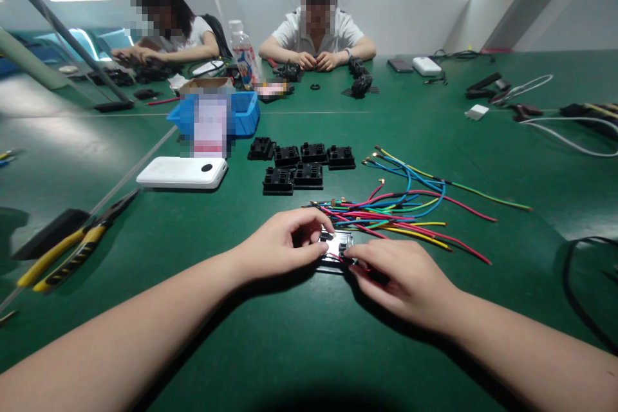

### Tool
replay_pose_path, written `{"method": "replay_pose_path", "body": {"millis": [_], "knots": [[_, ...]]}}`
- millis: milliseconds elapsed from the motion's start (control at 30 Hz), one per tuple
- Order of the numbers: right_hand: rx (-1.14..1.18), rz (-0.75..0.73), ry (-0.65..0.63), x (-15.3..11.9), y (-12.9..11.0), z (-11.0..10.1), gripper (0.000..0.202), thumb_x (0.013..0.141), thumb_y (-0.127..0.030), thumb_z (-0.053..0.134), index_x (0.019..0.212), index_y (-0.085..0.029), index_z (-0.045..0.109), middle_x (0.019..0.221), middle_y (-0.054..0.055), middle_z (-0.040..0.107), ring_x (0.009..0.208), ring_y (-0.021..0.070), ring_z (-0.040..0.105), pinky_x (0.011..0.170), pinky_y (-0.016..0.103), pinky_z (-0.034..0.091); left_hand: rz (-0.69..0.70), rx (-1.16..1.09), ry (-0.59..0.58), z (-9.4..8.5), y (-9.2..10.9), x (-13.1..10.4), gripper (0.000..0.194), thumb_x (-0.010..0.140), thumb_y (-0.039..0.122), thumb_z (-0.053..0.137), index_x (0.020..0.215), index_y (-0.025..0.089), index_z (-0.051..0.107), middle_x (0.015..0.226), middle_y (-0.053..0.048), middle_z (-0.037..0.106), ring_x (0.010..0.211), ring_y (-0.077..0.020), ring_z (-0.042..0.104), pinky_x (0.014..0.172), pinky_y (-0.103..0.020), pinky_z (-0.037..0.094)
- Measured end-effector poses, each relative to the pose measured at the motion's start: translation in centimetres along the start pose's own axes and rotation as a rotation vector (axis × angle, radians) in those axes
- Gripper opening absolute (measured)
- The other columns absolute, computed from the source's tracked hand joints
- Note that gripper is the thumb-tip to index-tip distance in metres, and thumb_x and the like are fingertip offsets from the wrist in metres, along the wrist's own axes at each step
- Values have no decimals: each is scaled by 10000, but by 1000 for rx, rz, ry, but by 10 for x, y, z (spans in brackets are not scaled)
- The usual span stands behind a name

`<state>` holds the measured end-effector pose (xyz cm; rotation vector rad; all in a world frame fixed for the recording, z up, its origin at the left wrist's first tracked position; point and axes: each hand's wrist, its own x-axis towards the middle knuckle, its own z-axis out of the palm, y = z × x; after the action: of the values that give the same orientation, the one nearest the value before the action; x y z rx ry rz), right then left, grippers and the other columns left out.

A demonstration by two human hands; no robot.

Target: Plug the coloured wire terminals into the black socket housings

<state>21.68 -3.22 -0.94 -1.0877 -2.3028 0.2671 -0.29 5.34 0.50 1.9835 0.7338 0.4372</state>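
On the green table a square black plastic housing [331, 268] lies flat, with a bright, pale area in its middle. My left hand [284, 241] grips it from the left, index finger and thumb curled onto its upper part. The fingers of my right hand [405, 273] are closed at its right edge; a thin red strand, perhaps a wire, shows near those fingertips. Just beyond my hands is a loose bundle of wires [400, 198] in red, blue, yellow and green with metal ends. Several similar black housings [309, 175] sit farther back, left of the wires.
A white power bank [178, 172] and yellow-handled pliers [72, 257] lie to the left. Behind the power bank stands a blue bin [246, 114]. Two people sit across the table, near a bottle [244, 58]. Cables [570, 132] lie at the right.
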Motion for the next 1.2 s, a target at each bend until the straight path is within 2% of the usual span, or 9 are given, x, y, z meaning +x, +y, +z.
{"method": "replay_pose_path", "body": {"millis": [200,367,533,700,933,1067,1200], "knots": [[-69,-18,22,1,-1,-3,161,874,-150,539,1012,-132,621,756,34,645,655,150,527,590,281,379,112,177,122,5,4,-9,141,872,202,520,962,150,614,829,-17,665,739,-129,607,668,-230,467],[-140,-101,25,2,-4,-4,230,875,-161,548,1092,-136,621,1092,113,650,977,243,546,829,382,439,335,369,115,8,5,-15,121,870,146,528,949,171,616,838,0,701,740,-120,646,701,-223,477],[-91,-114,-10,0,-4,-2,301,878,-150,538,1171,-134,606,1166,118,622,1078,241,522,916,398,436,444,419,126,7,2,-13,137,862,129,527,940,162,635,811,-14,716,703,-132,659,666,-235,481],[-106,-106,-39,0,-8,-2,391,867,-131,522,1251,-164,585,1190,123,595,1092,253,515,919,429,455,446,426,125,6,2,-13,151,878,144,511,929,148,653,776,-28,721,651,-138,659,619,-242,472],[-67,-52,-86,2,-11,-1,435,844,-101,488,1263,-169,580,1285,138,570,1180,260,509,991,452,454,449,444,109,6,2,-15,160,892,146,490,935,153,644,787,-24,724,645,-133,652,615,-241,459],[-69,-76,-83,0,-9,0,446,847,-109,496,1281,-190,562,1319,132,563,1220,258,495,1007,459,443,455,464,105,6,1,-15,158,897,148,483,957,162,628,818,-30,723,685,-145,661,643,-249,473],[-105,-106,-136,3,-9,-1,429,853,-143,509,1280,-175,550,1312,136,573,1218,266,492,1004,454,439,490,533,111,8,3,-14,157,898,149,470,973,164,608,828,-44,716,706,-161,655,643,-265,475]]}}
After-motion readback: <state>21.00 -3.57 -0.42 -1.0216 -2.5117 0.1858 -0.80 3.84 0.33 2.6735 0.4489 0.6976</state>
